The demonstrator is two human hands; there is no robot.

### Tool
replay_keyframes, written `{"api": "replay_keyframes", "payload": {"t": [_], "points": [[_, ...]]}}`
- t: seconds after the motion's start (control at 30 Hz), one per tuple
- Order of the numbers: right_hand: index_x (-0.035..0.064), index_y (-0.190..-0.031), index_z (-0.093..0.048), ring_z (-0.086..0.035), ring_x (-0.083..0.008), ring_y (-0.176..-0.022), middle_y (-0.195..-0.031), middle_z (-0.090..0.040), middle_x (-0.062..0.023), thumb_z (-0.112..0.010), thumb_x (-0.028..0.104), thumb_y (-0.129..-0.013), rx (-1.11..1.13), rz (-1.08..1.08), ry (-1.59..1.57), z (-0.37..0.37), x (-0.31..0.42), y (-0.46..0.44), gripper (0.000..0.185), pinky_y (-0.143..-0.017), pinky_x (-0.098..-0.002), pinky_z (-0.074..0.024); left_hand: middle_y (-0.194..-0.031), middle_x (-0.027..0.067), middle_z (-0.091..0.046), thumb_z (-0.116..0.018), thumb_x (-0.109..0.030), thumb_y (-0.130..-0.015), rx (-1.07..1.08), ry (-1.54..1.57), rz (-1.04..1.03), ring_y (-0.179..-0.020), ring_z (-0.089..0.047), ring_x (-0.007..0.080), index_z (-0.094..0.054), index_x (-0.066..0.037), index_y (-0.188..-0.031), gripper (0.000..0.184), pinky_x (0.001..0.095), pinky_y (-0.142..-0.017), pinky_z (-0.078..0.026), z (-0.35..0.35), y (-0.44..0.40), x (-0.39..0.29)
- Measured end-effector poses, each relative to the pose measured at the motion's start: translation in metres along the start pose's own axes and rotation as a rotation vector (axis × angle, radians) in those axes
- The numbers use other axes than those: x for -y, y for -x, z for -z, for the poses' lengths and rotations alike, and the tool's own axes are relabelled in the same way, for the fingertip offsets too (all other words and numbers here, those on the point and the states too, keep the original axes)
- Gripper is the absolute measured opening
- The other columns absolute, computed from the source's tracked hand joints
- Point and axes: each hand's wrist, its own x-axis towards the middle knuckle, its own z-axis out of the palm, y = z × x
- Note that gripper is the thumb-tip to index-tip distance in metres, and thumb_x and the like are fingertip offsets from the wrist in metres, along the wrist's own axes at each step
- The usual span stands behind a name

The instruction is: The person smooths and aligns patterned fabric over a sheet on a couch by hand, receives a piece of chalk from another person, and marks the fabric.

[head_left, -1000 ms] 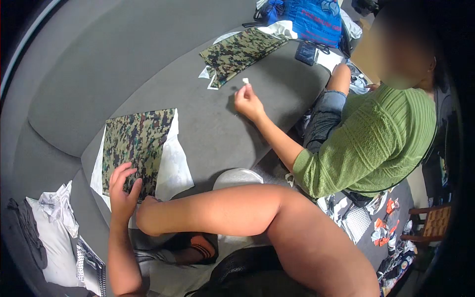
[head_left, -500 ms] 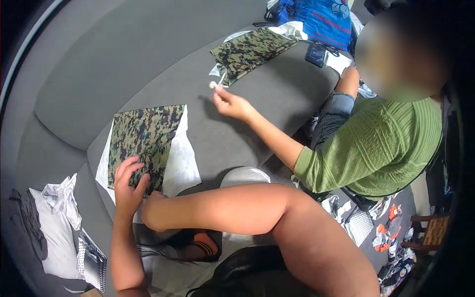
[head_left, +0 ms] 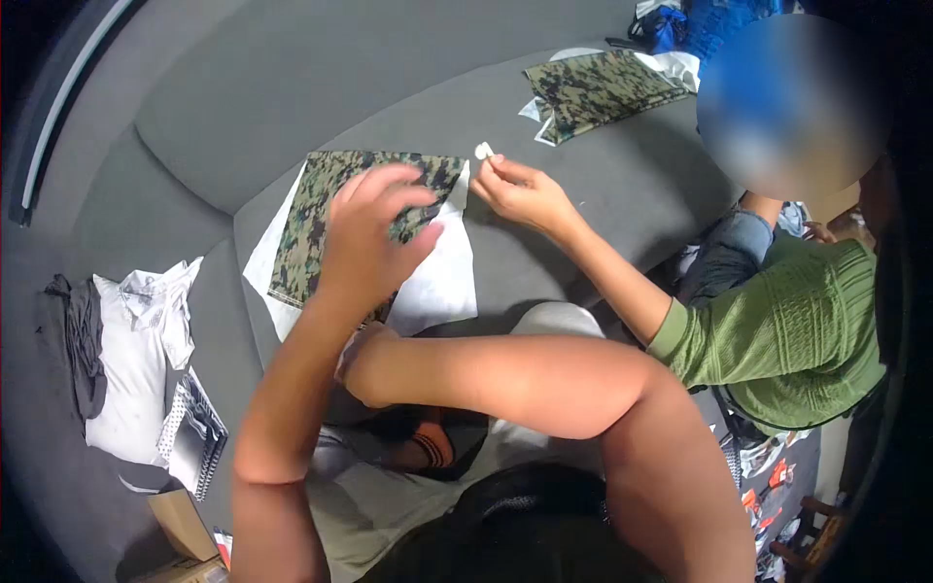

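A piece of camouflage fabric lies on a white sheet, on the grey sofa seat. Above the fabric's middle hovers my left hand, open, fingers spread and curved, holding nothing. My right hand is bent down at the fabric's near edge; its fingers are hidden behind the wrist. A co-worker's hand pinches a small white object just beyond the fabric's far right corner. I cannot make out what kind of object it is.
A second camouflage piece with white sheeting lies farther along the sofa. A co-worker in a green top sits at right. White bags, a spiral notebook and a cardboard box are at left.
My left hand has risen from the fabric's near left part to over its middle. The co-worker's hand with the white object is closer to the fabric. The whole view has shifted.
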Motion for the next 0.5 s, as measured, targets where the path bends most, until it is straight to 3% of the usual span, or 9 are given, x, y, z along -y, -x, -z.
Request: {"api": "replay_keyframes", "payload": {"t": [0.13, 0.33, 0.5], "points": [[0.0186, -0.118, -0.068, -0.062, -0.0293, -0.107, -0.127, -0.062, -0.0022, -0.068, 0.028, -0.082, -0.182, -0.048, -0.086, -0.058, -0.024, -0.061, 0.036, -0.080, -0.0486, -0.0512, -0.111, 0.0057, -0.063, -0.078, -0.014, -0.068, -0.107, 0.029, -0.024, -0.109, -0.056, 0.0282, -0.068, -0.012, -0.093, 0.027, 0.0404, -0.095, -0.042, -0.014, -0.038, -0.016], [0.0191, -0.121, -0.066, -0.061, -0.0300, -0.109, -0.127, -0.061, -0.0037, -0.070, 0.028, -0.081, 0.169, -0.104, -0.025, -0.051, -0.019, -0.068, 0.041, -0.083, -0.0496, -0.0500, -0.112, 0.0054, -0.063, -0.078, -0.013, -0.069, -0.089, 0.119, 0.115, -0.109, -0.057, 0.0277, -0.068, -0.011, -0.093, 0.026, 0.0401, -0.095, -0.042, -0.053, -0.020, -0.008], [0.0195, -0.124, -0.064, -0.059, -0.0307, -0.111, -0.127, -0.061, -0.0049, -0.070, 0.028, -0.081, 0.300, -0.103, 0.026, -0.020, -0.014, -0.047, 0.044, -0.085, -0.0505, -0.0490, -0.111, 0.0090, -0.064, -0.077, -0.009, -0.070, -0.084, 0.125, 0.091, -0.105, -0.060, 0.0282, -0.068, -0.008, -0.096, 0.027, 0.0394, -0.094, -0.045, -0.040, -0.027, 0.001]]}}
